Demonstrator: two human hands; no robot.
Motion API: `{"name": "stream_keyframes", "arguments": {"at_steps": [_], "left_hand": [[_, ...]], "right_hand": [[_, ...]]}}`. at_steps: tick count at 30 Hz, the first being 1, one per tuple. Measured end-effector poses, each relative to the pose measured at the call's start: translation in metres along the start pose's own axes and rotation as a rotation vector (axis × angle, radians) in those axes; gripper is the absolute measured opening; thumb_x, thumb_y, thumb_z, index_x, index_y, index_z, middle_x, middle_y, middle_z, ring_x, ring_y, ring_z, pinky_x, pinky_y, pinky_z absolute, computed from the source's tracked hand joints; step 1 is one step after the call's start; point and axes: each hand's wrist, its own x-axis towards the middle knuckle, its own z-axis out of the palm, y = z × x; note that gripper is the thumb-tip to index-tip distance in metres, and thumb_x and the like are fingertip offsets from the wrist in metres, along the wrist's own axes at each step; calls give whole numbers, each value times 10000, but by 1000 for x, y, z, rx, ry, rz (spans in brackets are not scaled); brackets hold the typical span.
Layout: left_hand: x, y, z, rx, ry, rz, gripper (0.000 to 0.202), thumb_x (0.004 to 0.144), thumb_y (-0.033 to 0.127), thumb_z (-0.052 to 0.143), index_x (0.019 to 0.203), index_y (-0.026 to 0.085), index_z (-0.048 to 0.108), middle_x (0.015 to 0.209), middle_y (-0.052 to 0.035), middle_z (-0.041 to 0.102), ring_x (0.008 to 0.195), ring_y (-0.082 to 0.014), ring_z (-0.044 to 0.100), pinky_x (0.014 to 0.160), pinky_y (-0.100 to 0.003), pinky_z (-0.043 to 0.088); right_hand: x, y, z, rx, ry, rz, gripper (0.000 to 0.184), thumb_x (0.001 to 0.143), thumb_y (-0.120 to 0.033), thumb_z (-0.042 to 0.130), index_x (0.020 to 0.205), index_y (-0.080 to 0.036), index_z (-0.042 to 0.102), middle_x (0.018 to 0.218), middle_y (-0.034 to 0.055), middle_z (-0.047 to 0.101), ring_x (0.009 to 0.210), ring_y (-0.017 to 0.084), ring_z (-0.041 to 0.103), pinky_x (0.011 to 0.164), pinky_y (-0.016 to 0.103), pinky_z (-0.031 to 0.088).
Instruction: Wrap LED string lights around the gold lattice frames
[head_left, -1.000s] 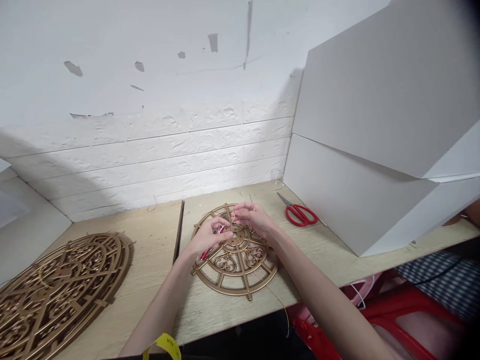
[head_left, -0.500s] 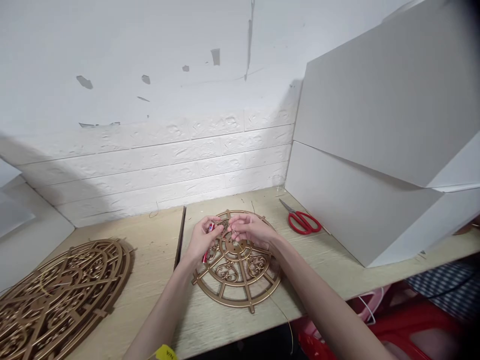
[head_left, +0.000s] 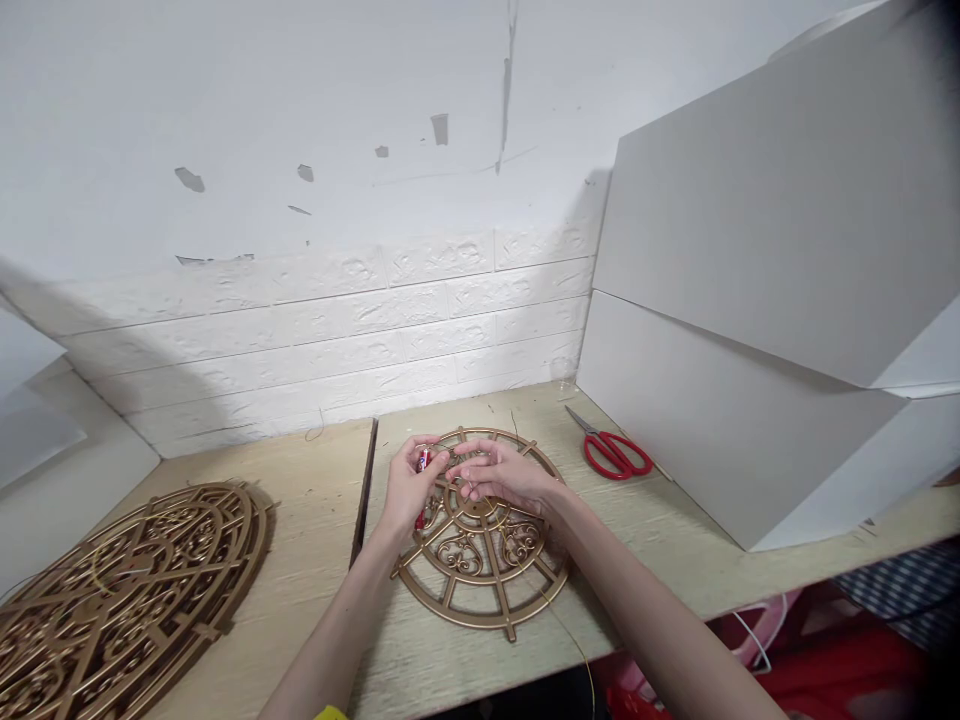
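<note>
A round gold lattice panel (head_left: 475,508) with scroll patterns lies flat on the table under both hands. My left hand (head_left: 405,485), over its left side, is closed around a slim red tube (head_left: 424,459) with white and blue marking; the tube's lower end shows below the fingers. Curled over the hub, my right hand (head_left: 514,474) has its thumb and fingers pinched together. A thin yellow thread (head_left: 556,612) runs from the right fingertips across the panel and hangs over the table's front edge. The fingertips partly hide the thread's upper end.
Red-handled scissors (head_left: 615,455) lie right of the panel, beside a large white board box (head_left: 720,420). A stack of similar gold panels (head_left: 255,540) sits at the left. A dark gap (head_left: 365,480) splits the tabletop. Behind stands a white brick-patterned wall (head_left: 337,320).
My right fingers have shifted slightly and curled lower over the hub. The left hand still grips the red tube, which is turned a little. The whole view has shifted slightly.
</note>
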Motion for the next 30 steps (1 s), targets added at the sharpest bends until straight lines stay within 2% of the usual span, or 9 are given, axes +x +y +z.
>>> {"name": "stream_keyframes", "arguments": {"at_steps": [5, 9, 12, 19, 26, 30], "left_hand": [[-1, 0, 0, 9, -4, -16, 476, 623, 422, 748, 973, 149, 576, 669, 25, 553, 464, -52, 453, 395, -156, 323], [-1, 1, 0, 5, -17, -47, 484, 651, 475, 712, 978, 145, 579, 666, 6, 571, 514, -76, 503, 415, -161, 350], [-1, 1, -1, 21, -26, -59, 487, 640, 471, 720, 973, 145, 580, 670, 9, 561, 539, -87, 526, 430, -170, 374], [0, 0, -2, 14, -61, -52, 477, 600, 411, 758, 954, 144, 582, 662, 28, 540, 486, -65, 486, 416, -171, 358], [-1, 0, 0, 6, -101, -39, 452, 615, 392, 750, 956, 153, 575, 685, 14, 578, 465, -62, 471, 400, -172, 327], [0, 1, -1, -49, -74, -27, 396, 694, 389, 667, 989, 161, 532, 704, -11, 614, 496, -78, 479, 409, -174, 309]], "right_hand": [[2, 3, 4, 23, 38, 6, 425, 621, -195, 802, 978, -140, 579, 770, 65, 708, 677, 134, 673, 653, 233, 542], [7, 8, 2, 71, 120, -41, 401, 607, -155, 798, 943, -141, 578, 747, 54, 710, 678, 131, 677, 685, 233, 543], [9, 11, 2, 81, 123, -27, 407, 595, -135, 794, 937, -139, 574, 740, 52, 711, 668, 123, 673, 689, 225, 541], [7, 10, 2, 68, 94, 14, 529, 522, -118, 822, 978, -145, 554, 727, 38, 708, 682, 141, 678, 657, 231, 536], [11, 16, 5, 45, 107, -36, 468, 570, -142, 804, 976, -143, 571, 663, 9, 683, 598, 107, 640, 589, 202, 502], [11, 14, 4, 42, 176, -81, 466, 556, -161, 811, 961, -146, 580, 678, 11, 685, 601, 110, 634, 563, 200, 496]]}}
